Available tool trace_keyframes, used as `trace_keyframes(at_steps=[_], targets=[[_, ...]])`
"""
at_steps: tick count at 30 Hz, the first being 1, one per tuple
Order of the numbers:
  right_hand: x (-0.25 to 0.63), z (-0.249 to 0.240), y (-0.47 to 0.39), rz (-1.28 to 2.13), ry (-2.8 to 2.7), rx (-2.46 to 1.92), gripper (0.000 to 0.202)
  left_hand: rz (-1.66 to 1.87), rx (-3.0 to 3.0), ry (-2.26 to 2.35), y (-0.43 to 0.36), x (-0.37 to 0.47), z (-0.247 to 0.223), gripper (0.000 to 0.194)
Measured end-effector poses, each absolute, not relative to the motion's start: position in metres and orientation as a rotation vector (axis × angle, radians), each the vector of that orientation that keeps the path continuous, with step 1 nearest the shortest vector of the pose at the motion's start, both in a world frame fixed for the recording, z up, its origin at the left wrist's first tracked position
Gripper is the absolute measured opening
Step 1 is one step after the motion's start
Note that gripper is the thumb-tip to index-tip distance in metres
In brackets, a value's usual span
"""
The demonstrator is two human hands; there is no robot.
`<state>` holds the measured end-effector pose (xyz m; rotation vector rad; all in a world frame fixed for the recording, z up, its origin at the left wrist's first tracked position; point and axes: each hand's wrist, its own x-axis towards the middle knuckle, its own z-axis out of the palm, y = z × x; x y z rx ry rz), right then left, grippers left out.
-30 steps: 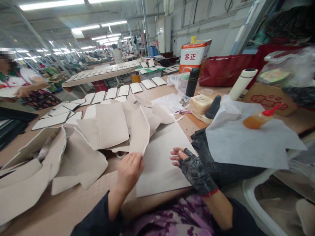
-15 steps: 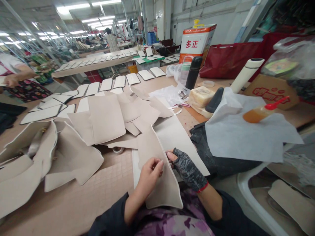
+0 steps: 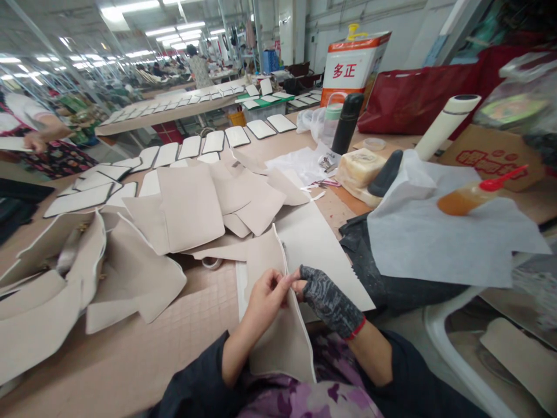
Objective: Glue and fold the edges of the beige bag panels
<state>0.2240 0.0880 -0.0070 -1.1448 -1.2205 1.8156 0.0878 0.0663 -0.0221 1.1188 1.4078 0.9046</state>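
Observation:
A beige leather-like panel (image 3: 282,348) with a pale edge slants up from my lap onto the table. My left hand (image 3: 267,299), bare, pinches the panel's right edge near its middle. From the other side my right hand (image 3: 331,299), in a dark grey fingerless glove with a red cuff, has its fingers closed on the same edge, and the fingertips of both hands meet there. Some of the right fingers are hidden behind the edge. Beneath the panel lies a white sheet (image 3: 319,249). Just beyond are several stacked beige panels (image 3: 191,209).
On the left sit folded beige pieces (image 3: 134,278) and a tape roll (image 3: 212,263). White dark-edged panels (image 3: 213,141) line the back. To the right are a black flask (image 3: 348,125), an orange glue bottle (image 3: 461,202) on white paper and a chair frame (image 3: 435,325). A co-worker (image 3: 43,133) stands left.
My hands have come together at the panel's edge; the left fingertips moved right to meet the right ones. The panel's lower end has shifted slightly left, and the view has turned a little.

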Motion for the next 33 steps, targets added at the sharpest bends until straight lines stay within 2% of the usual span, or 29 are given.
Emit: trace_keyframes(at_steps=[4, 8, 12, 15, 17, 20, 23, 25, 29, 33], targets=[[0.224, -0.014, 0.086, 1.781, -1.15, -1.177, 0.018, 0.917, 1.145, 1.404, 0.065, 0.081, -0.014, 0.029], [0.239, -0.034, 0.094, 1.52, -1.162, -1.335, 0.019, 1.022, 1.055, 1.42, 0.058, 0.068, 0.0, 0.028], [0.249, -0.049, 0.101, 1.439, -1.188, -1.392, 0.022, 0.99, 1.171, 1.468, 0.048, 0.066, 0.013, 0.027], [0.241, -0.042, 0.092, 1.385, -1.234, -1.346, 0.029, 0.965, 1.294, 1.52, 0.05, 0.074, 0.014, 0.027], [0.235, -0.032, 0.079, 1.186, -1.35, -1.281, 0.033, 0.967, 1.287, 1.533, 0.054, 0.08, 0.01, 0.026], [0.228, -0.021, 0.06, 0.698, -1.699, -1.163, 0.035, 0.966, 1.266, 1.528, 0.059, 0.085, 0.002, 0.026], [0.223, -0.022, 0.051, 0.22, -1.957, -1.171, 0.028, 0.973, 1.298, 1.52, 0.059, 0.088, -0.002, 0.026], [0.221, -0.027, 0.051, 0.036, -2.005, -1.249, 0.024, 0.951, 1.403, 1.489, 0.059, 0.086, -0.001, 0.024], [0.228, -0.032, 0.059, 0.065, -2.037, -1.301, 0.025, 0.966, 1.918, 1.406, 0.072, 0.066, 0.015, 0.017], [0.246, -0.028, 0.069, 0.203, -2.138, -1.093, 0.026, 0.757, 2.585, 1.328, 0.104, 0.034, 0.036, 0.032]])
